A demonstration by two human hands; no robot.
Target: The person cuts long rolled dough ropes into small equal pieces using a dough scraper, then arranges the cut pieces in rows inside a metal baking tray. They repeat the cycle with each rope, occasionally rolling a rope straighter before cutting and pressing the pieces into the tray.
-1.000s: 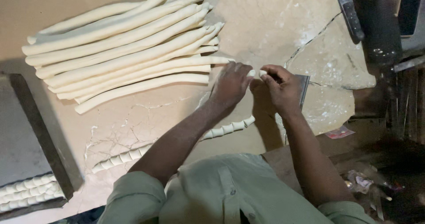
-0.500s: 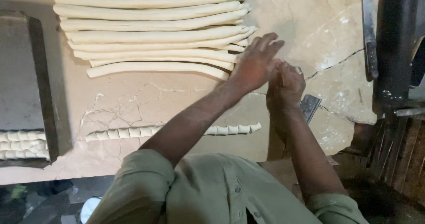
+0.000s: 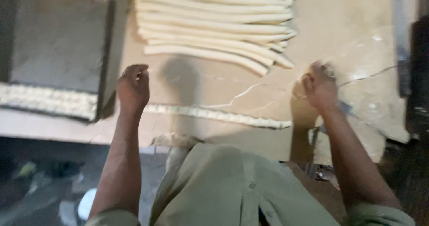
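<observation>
the left hand (image 3: 133, 86) hangs over the floured work table (image 3: 357, 38) with its fingers curled loosely inward, close to a fist; whether anything sits inside the curl cannot be told, since the picture is blurred there. it is just beside the near corner of a dark flat tray (image 3: 58, 43), which carries a row of small cut dough pieces (image 3: 44, 101) along its near edge. just below this hand a cut dough rope (image 3: 219, 115), scored into short segments, runs across the table toward the right.

the right hand (image 3: 318, 88) is well apart from the left, out at the other end of that rope, just beyond its right tip. its fingers are bent and drawn together, knuckles up, resting on or just above the table surface; what it grips, if anything, is too blurred to tell. beyond both hands lies a stack of long uncut dough ropes (image 3: 214, 25), laid side by side.
</observation>
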